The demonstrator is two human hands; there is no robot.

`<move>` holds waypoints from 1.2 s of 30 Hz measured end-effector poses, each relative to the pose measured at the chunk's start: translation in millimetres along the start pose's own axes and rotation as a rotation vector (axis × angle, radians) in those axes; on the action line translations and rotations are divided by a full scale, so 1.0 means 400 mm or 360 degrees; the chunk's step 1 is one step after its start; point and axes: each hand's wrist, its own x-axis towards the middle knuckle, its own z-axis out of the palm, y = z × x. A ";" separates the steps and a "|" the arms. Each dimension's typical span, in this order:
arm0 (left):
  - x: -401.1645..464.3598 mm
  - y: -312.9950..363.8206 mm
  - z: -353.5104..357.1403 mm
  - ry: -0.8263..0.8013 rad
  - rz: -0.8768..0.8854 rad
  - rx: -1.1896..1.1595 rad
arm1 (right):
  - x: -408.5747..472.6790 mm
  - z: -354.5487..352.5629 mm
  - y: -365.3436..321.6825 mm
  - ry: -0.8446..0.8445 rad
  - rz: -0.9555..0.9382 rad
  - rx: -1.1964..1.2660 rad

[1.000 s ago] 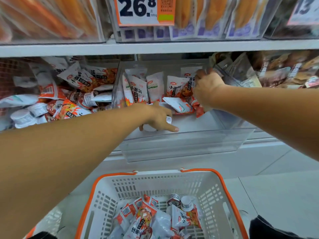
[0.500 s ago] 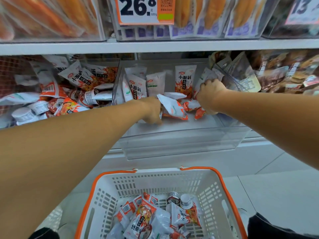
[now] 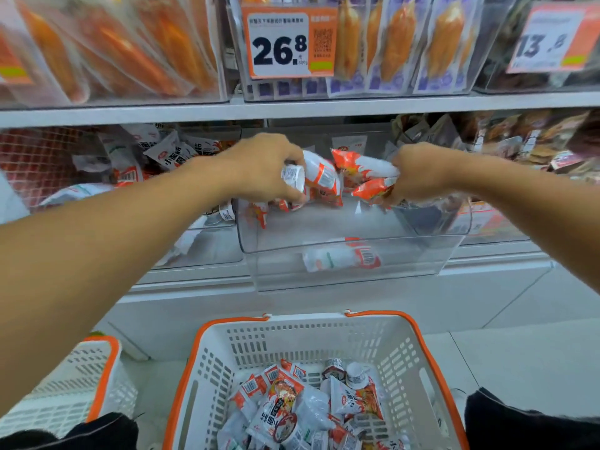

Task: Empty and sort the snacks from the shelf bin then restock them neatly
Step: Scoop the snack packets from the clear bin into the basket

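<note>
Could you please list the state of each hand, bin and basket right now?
left hand: gripping a bunch of snack packets
right hand: gripping orange-white packets
clear bin: nearly emptied, one packet at the front
orange-rimmed basket: partly filled with packets

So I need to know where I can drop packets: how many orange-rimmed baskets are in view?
2. One basket sits on the floor below the clear bin, already holding snack packets. A second basket sits to its left, partly cut off by the person's arm.
</note>
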 end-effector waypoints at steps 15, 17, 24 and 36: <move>-0.400 0.135 0.363 -0.1006 0.0320 -0.0054 | -0.279 0.415 -0.129 -0.1254 -0.0419 -0.0083; -0.412 0.143 0.461 -0.1176 0.0209 0.0023 | -0.279 0.527 -0.176 -0.1229 -0.0471 -0.0220; -0.382 0.108 0.404 -0.0937 0.0049 -0.0376 | -0.280 0.473 -0.206 -0.1092 -0.0640 0.0273; 0.028 -0.022 -0.025 -0.0181 0.0058 0.0358 | 0.129 0.069 -0.108 -0.0460 -0.0544 -0.0058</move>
